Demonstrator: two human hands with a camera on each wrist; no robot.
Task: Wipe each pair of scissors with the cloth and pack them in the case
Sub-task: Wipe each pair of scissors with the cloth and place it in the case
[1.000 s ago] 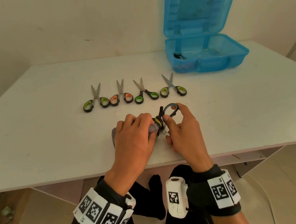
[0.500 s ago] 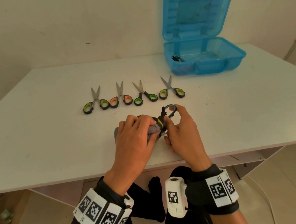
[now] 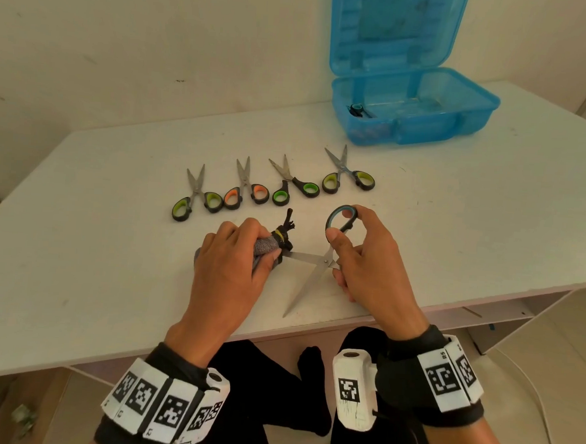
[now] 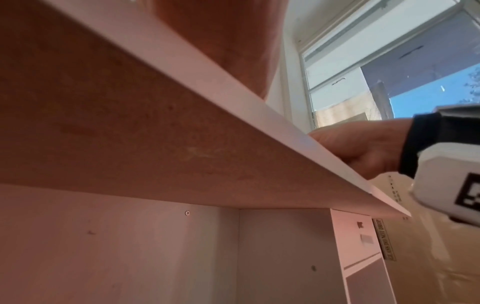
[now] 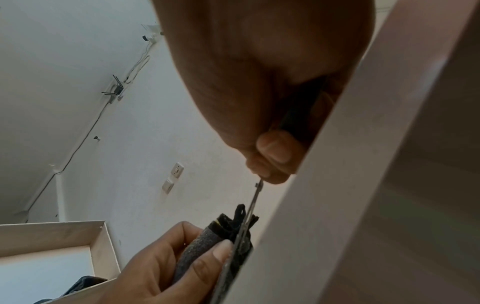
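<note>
My left hand (image 3: 237, 263) grips a grey cloth (image 3: 266, 247) with a black edge, folded round one blade of a pair of scissors (image 3: 316, 268). My right hand (image 3: 358, 256) holds these scissors by the handles, with a finger on the blue-lined loop (image 3: 341, 216). The blades are spread wide; the free one points at the table's front edge. In the right wrist view the blade (image 5: 255, 197) runs from my right hand (image 5: 272, 92) into the cloth (image 5: 202, 244), which my left hand (image 5: 155, 267) pinches. Several more scissors (image 3: 247, 184) lie in a row behind. The blue case (image 3: 462, 122) stands open.
One pair of scissors (image 3: 356, 109) lies in the case's left corner, and its lid stands upright against the wall. The white table (image 3: 75, 277) ends just below my hands. The left wrist view shows the table's underside and my right hand (image 4: 363, 152).
My right hand has moved right and drawn the scissors out of the cloth. The blades, bunched at the cloth before, now show and are spread wide. The left hand stays put.
</note>
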